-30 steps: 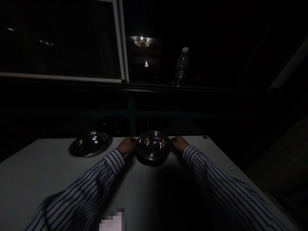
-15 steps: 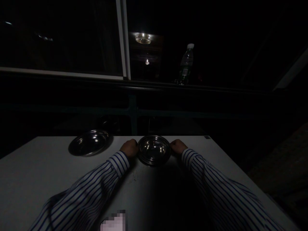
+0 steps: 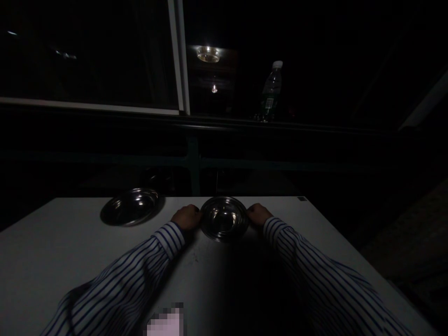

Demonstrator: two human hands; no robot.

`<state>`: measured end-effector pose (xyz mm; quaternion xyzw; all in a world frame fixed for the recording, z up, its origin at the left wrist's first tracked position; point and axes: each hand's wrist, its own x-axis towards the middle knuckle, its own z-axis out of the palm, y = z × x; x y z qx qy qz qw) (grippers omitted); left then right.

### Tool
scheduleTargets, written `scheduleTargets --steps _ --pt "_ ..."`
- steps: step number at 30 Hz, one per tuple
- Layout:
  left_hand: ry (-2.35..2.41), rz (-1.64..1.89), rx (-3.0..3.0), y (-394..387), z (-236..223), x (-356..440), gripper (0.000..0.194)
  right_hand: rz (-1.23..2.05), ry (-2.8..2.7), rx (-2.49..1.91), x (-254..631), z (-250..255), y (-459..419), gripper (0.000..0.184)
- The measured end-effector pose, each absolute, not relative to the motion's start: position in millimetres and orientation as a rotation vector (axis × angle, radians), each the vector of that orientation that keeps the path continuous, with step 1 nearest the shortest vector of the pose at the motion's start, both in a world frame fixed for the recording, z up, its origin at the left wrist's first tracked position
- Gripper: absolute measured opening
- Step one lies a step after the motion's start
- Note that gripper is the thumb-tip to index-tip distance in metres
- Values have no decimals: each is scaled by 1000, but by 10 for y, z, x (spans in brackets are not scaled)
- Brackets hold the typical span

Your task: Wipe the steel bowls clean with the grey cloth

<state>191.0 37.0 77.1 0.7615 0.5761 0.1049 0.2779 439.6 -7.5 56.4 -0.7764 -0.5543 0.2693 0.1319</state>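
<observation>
A round, shiny metal plate (image 3: 224, 223) with a deep middle and a wide rim sits near the far edge of the white table. My left hand (image 3: 187, 217) is closed at its left rim, fingertips touching the edge. On the opposite side, my right hand (image 3: 259, 214) pinches the right rim, knuckles up. The thumbs are mostly hidden. Farther left lies a second metal plate (image 3: 130, 207), tilted, with no hand on it.
The white table (image 3: 87, 266) has a dark shadow across its near middle. A pixelated pale patch (image 3: 165, 324) shows at the bottom. Beyond the table, a capped plastic bottle (image 3: 271, 92) stands on a ledge by the window frame (image 3: 180, 60). A dark rail (image 3: 193, 163) runs behind the table.
My left hand has shifted slightly left along the plate's side, its grip a little looser. The plate and my right hand stay nearly in place.
</observation>
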Motion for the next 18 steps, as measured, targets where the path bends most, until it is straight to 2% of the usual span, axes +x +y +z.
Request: scheduleTargets --steps 8,18 --pt "1351 460 1681 277 571 1895 49 917 -1593 -2143 4412 478 -86 28" --pt "1298 586 1441 287 580 2021 32 1052 -1456 -2052 4517 410 -106 28"
